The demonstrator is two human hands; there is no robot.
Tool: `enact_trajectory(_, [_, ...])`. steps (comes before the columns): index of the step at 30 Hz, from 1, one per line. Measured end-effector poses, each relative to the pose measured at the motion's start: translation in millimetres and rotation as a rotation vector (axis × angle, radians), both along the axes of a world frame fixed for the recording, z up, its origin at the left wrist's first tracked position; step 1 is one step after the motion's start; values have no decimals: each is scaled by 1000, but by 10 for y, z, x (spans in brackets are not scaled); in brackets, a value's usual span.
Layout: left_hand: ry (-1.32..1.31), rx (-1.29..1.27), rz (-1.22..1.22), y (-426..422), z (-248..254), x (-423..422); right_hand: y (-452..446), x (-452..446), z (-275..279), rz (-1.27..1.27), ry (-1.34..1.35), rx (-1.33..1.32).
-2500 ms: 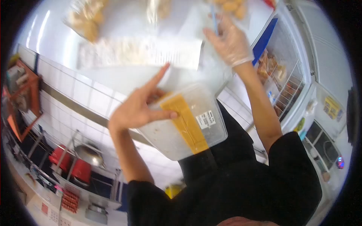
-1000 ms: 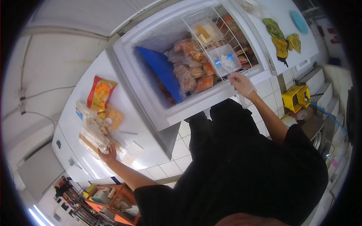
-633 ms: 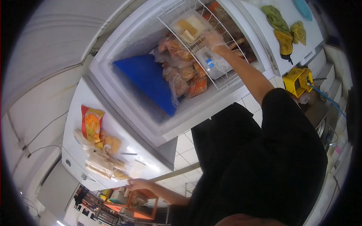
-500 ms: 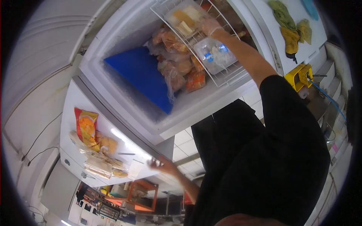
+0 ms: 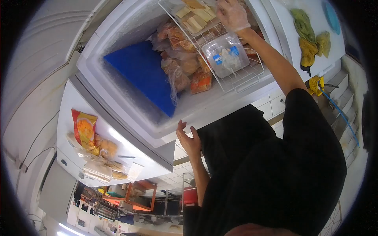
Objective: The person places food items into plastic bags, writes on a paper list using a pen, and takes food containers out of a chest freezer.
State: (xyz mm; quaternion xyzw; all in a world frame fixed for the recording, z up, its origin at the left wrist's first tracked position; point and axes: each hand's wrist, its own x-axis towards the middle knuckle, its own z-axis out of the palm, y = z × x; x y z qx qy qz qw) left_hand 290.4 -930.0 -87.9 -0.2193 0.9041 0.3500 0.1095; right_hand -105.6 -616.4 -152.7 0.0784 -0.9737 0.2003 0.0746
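Note:
My right hand (image 5: 234, 16), in a clear plastic glove, reaches into the open chest freezer (image 5: 134, 128) at the top of the view. Its fingers are bent beside several pale beige slabs (image 5: 196, 21) in the white wire basket (image 5: 224, 84); what they grip is hidden near the frame edge. Below that hand, a clear plastic tub (image 5: 225, 55) with blue-and-white crumpled wrapping sits in the basket. My left hand (image 5: 190, 142) is bare and open, fingers apart and holding nothing, close to the freezer's front rim.
Bagged frozen food (image 5: 183, 65) and a blue panel (image 5: 139, 74) lie inside the freezer. A second white surface (image 5: 149, 165) at left bears a red-and-yellow food bag (image 5: 84, 129) and other packets. Green and yellow cloths (image 5: 307, 47) lie at upper right.
My left hand has moved up and right, from over the left white surface to the freezer's front rim. My right hand has shifted slightly upward in the view, at the basket.

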Motion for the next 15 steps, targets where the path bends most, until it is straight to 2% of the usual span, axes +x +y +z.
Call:
enact_trajectory(1, [-4,1,-7,-5,-18,-64,26,147,45,-7,-4,1])
enact_trajectory(3, [43,6,-26,22,-82,-203,153,532,93,162,93,-118])
enact_trajectory(5, [77,-10,-83,62,-198,-330,162,1053,235,225,-144,-93])
enact_trajectory(8, [118,-18,-139,169,-501,-374,46,1611,406,234,-283,-33])
enact_trajectory(10, [94,-151,-219,248,-648,-355,-44,1692,473,218,-829,8])
enact_trajectory(11, [93,-147,-223,260,-697,-324,-54,1635,338,213,-831,10])
enact_trajectory(13, [164,-316,-282,299,-758,-296,-30,1312,-171,142,-465,-300])
enact_trajectory(15, [123,-299,-219,326,-776,-355,-132,752,-530,110,-347,-290])
